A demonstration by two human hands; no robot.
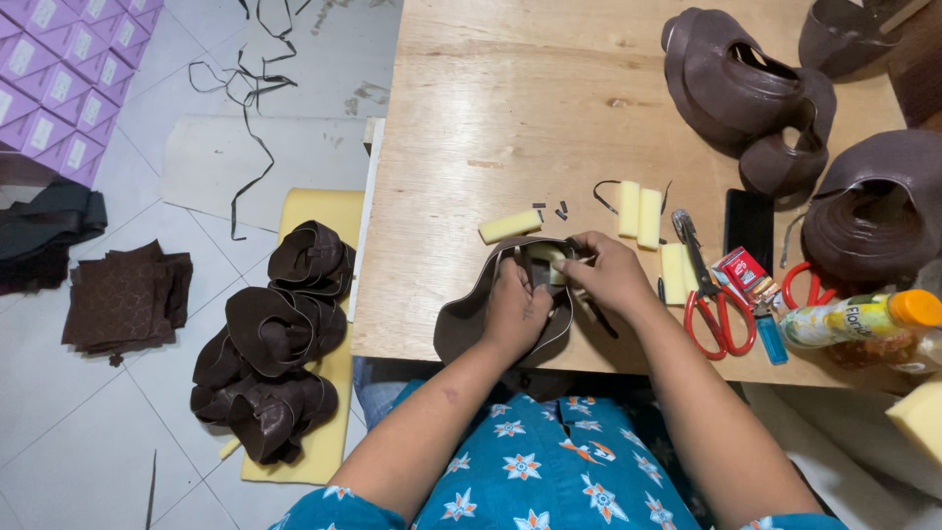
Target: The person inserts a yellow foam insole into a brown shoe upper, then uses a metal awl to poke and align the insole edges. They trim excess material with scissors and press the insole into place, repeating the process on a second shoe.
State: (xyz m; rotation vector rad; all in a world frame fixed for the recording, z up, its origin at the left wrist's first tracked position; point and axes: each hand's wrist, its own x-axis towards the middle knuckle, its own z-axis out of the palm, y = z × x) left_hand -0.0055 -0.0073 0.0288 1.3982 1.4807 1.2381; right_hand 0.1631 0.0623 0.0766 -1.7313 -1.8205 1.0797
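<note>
Wooden surface [510, 118]. Purple boxes [59, 69] stacked on floor, top left. Brown leather piece [471, 314] at near edge: left hand [515, 304] clamps it, right hand [608, 275] pinches yellow foam [554, 263]. Small red packet [743, 267] beside scissors [716, 314].

both forearms reach forward, left hand [517, 304] and right hand [606, 275] close together, fingers curled in a grip
</note>
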